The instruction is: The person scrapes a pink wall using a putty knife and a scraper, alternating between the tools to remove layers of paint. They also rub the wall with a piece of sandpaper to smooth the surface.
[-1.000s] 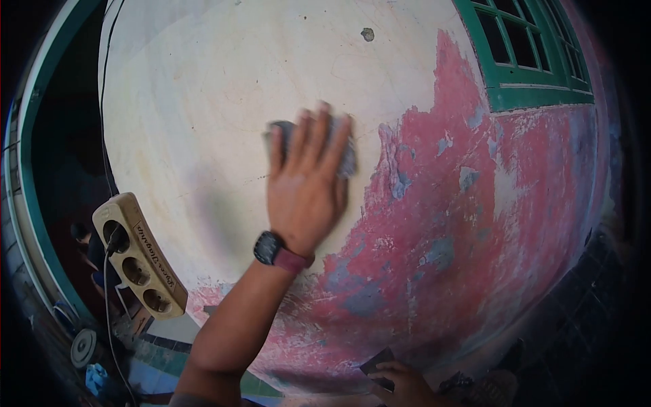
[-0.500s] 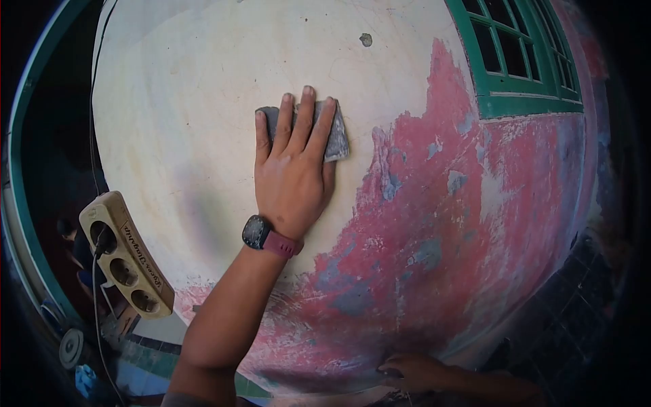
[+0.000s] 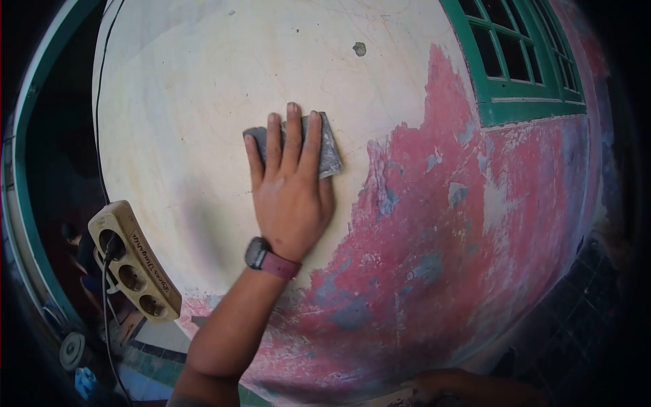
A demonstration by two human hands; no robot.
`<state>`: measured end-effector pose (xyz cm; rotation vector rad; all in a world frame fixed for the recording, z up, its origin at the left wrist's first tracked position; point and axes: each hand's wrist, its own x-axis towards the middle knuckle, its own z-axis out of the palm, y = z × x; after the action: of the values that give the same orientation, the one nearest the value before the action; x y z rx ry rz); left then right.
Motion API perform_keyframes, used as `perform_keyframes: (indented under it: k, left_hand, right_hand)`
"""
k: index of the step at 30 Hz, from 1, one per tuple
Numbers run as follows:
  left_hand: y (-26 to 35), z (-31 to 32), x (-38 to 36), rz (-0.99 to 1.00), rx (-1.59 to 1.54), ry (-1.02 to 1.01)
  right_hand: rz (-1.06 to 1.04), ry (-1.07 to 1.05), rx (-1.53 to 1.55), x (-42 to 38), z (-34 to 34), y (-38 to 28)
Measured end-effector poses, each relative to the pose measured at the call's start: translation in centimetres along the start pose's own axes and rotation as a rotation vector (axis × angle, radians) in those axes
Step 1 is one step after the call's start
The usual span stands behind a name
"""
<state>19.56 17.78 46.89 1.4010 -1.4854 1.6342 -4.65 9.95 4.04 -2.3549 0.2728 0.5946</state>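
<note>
My left hand, with a watch on its wrist, lies flat against the cream part of the wall. Under its fingers it presses a worn grey abrasive sheet, whose edges stick out on both sides. At the lower right, my right hand is low beside the bottom of the pink, peeling wall area. It is dim there, and its fingers are partly hidden; a pale edge shows beside them, and I cannot make out whether it is held.
A power strip with a plug in it hangs at the left on a cable. A green-framed window is at the upper right. Through the doorway at the left, a person is low down near a round container. Dark floor tiles lie at the lower right.
My left hand and the sheet sit slightly lower and further left on the wall. My right hand has shifted right and lower, its fingers less visible. The view has shifted slightly.
</note>
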Motion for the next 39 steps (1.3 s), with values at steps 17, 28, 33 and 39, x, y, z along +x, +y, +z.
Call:
perform_keyframes:
  k: [17, 28, 33, 39]
  left_hand:
    - [2.5, 0.8, -6.1, 0.322, -0.211, -0.310]
    - [-3.9, -1.1, -1.4, -0.010, -0.016, 0.060]
    - [3.6, 3.3, -13.4, 0.486, -0.169, -0.283]
    - [-1.1, 0.3, -7.9, 0.356, -0.232, -0.308]
  right_hand:
    - [0.227, 0.081, -0.159, 0.1, 3.4, -0.5]
    - [0.223, 0.054, -0.006, -3.1, 1.1, -5.3]
    - [0.328, 0.072, -0.073, -3.4, -0.3, -6.1]
    - [0.193, 0.272, 0.061, -4.6, 0.3, -7.6]
